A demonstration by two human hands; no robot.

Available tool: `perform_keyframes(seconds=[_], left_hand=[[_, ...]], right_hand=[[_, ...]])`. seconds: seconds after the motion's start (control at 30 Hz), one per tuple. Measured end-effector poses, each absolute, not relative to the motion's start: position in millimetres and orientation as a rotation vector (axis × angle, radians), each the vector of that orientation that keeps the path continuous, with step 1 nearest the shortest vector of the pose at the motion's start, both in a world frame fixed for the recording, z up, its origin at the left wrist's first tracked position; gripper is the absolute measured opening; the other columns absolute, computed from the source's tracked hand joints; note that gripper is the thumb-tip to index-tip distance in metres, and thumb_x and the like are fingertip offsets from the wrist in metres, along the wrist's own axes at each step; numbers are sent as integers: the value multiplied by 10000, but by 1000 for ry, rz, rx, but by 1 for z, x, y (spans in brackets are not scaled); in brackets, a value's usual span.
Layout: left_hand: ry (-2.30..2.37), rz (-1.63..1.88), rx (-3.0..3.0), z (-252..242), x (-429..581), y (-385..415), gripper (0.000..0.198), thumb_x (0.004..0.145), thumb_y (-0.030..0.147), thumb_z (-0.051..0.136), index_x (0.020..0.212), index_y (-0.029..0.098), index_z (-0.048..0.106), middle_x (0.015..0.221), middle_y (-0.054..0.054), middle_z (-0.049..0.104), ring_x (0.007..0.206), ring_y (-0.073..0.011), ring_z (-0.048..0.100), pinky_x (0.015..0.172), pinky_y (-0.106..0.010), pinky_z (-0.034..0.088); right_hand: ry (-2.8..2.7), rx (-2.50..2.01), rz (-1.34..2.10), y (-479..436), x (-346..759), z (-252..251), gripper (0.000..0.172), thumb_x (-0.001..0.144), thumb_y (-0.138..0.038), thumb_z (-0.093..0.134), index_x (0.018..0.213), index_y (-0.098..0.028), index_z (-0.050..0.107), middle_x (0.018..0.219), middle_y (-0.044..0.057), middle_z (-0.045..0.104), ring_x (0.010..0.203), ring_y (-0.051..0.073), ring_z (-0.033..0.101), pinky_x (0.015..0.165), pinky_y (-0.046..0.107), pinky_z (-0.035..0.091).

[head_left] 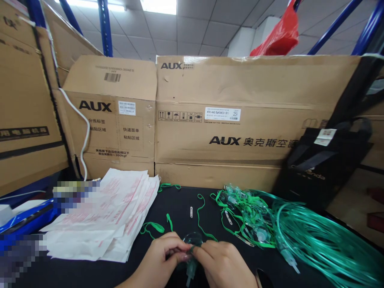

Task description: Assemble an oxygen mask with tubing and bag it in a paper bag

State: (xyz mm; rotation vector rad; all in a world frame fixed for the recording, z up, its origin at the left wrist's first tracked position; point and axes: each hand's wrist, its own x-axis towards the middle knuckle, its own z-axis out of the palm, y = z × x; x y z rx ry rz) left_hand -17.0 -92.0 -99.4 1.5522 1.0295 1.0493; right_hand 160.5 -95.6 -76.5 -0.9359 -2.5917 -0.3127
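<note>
Low in the middle of the head view, my left hand (164,256) and my right hand (224,261) meet at a small clear-green oxygen mask (193,239). The fingers of both are closed in a pinch at its side, where a bit of green elastic shows between them. Below the fingertips, the mask's pale connector (191,273) points down. Green elastic straps (201,216) trail over the black table on either side of the mask. Just beyond it lies a small metal strip (191,212). My fingers hide much of the mask.
Printed white paper pouches (99,218) are stacked at left. On the right lie a heap of green-strapped masks (250,216) and coiled green tubing (324,240). Cardboard boxes (228,128) wall off the back, and a black bag (312,176) stands at back right.
</note>
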Motion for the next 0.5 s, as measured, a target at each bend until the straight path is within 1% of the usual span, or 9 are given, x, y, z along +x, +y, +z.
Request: perform_keyframes(seconds=[0.1,0.2,0.27,0.37,0.43,0.5], left_hand=[[1032,1060,1546,-101,-17,-91,102,683,206,614,730,177,700,731,-23,568,718,-176,570,671,-291,450],[1010,1082,1500,-103,-17,-90,93,670,197,623,724,169,694,733,-18,568,715,-170,580,675,-289,454],[978,1098,1428,-104,-16,-90,95,659,196,632,732,161,682,738,-17,576,723,-172,591,694,-299,458],[954,1079,1323,-104,-15,-90,104,637,193,655,729,148,637,710,-12,600,715,-166,597,710,-304,453],[961,1082,1283,-104,-14,-91,205,626,174,672,805,162,573,640,18,601,648,-144,584,668,-286,442],[959,1120,1268,-105,-14,-92,374,618,148,683,922,193,469,584,58,588,579,-129,564,616,-270,425]], right_hand=[[-2562,-999,-288,-96,160,-75,165,722,-47,496,770,-202,529,672,-11,615,578,148,549,506,255,312],[-2523,-1044,-280,-96,160,-75,152,772,-59,454,727,-201,483,644,-5,610,557,154,563,499,259,315],[-2471,-1072,-231,-94,161,-76,117,822,-98,432,774,-201,463,643,-3,613,555,153,578,505,251,332],[-2398,-1130,-94,-92,163,-76,72,847,-142,447,822,-207,428,660,-12,622,577,150,603,519,233,357],[-2400,-1132,-20,-91,163,-74,98,850,-145,455,794,-215,414,671,-19,625,589,148,608,523,227,361],[-2405,-1114,62,-91,163,-73,125,845,-142,471,764,-218,413,675,-26,623,595,143,605,525,222,362]])
